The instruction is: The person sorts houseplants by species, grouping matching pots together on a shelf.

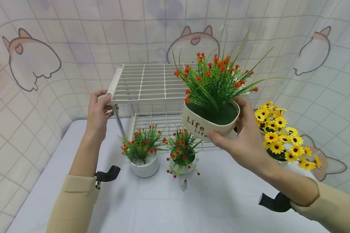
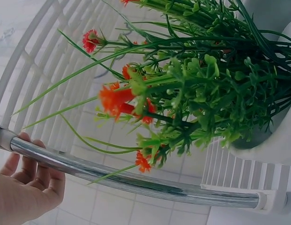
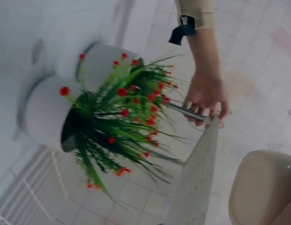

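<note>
My right hand grips a cream flower pot printed "Life", thumb across its front. Orange-red artificial flowers and long green blades fill it. The pot is tilted and raised in front of the top tier of a white two-tier wire rack. At the rack's front left corner, my left hand holds on, thumb on the corner and fingers curled by the metal post. In the right wrist view, the held pot shows its side at the lower right.
Two white pots with red flowers, a left pot and a right pot, stand before the rack's lower tier. Yellow flowers stand at the right. A pale cloth covers the table; a patterned curtain hangs behind.
</note>
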Available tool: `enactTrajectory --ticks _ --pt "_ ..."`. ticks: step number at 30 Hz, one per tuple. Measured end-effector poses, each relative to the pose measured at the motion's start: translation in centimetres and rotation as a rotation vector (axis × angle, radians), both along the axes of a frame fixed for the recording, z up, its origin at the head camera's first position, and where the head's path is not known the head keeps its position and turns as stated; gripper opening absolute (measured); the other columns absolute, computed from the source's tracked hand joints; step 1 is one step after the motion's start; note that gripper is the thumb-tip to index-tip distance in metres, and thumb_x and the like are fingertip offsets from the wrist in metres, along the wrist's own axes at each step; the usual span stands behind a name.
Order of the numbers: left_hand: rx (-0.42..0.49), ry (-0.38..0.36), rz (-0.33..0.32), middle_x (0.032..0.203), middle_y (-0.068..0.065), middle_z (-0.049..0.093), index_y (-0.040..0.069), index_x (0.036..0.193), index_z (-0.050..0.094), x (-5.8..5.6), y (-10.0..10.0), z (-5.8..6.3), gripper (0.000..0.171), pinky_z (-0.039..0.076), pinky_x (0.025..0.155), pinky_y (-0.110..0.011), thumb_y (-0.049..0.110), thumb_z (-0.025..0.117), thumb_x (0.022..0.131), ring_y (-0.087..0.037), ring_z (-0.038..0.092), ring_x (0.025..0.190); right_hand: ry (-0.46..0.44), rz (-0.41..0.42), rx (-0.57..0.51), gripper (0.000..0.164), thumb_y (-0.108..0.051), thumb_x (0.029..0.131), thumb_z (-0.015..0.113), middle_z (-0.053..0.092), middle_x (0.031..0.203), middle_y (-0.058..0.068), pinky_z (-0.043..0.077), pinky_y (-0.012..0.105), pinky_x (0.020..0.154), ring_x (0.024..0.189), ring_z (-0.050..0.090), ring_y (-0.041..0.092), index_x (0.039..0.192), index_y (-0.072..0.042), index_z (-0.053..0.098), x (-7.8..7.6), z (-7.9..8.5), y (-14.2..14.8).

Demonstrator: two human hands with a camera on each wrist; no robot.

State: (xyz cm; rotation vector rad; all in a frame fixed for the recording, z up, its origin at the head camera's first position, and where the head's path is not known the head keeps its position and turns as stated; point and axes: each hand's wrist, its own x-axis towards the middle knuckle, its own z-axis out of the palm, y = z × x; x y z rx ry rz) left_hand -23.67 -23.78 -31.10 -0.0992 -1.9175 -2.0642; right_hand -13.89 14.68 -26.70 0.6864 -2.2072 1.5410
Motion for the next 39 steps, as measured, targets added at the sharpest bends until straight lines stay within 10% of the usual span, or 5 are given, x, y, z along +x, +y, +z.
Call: enactTrajectory --ticks 9,18,39 --pt "0.003 0.011 0.013 0.114 -0.008 0.057 0.017 0.131 0.043 -0.2 0.2 -0.1 0.027 0.042 0.079 -0.029 0.027 0.049 0.106 -0.018 0.055 0.088 0.022 -0.015 -0.059 0.080 -0.006 0.082 0.081 0.049 0.142 0.003 0.043 0.051 0.102 0.127 0.049 0.020 0.148 -0.006 0.036 -2.4 2.7 -1.9" --pt "-0.001 0.021 0.017 0.111 -0.006 0.058 0.016 0.132 0.043 -0.2 0.2 -0.2 0.029 0.043 0.079 -0.028 0.027 0.050 0.106 -0.017 0.055 0.087 -0.147 -0.046 -0.103 0.086 -0.014 0.085 0.082 0.044 0.138 0.010 0.055 0.040 0.091 0.119 0.056 0.025 0.153 -0.012 0.029 -5.8 3.9 -3.6" --pt "-0.023 0.035 0.009 0.107 -0.005 0.058 0.018 0.131 0.042 0.0 0.2 -0.2 0.026 0.041 0.078 -0.027 0.025 0.046 0.107 -0.017 0.054 0.087 -0.206 -0.061 -0.088 0.083 -0.014 0.082 0.082 0.048 0.136 0.012 0.055 0.036 0.090 0.116 0.059 0.021 0.148 -0.006 0.033 -11.7 3.2 -6.1"
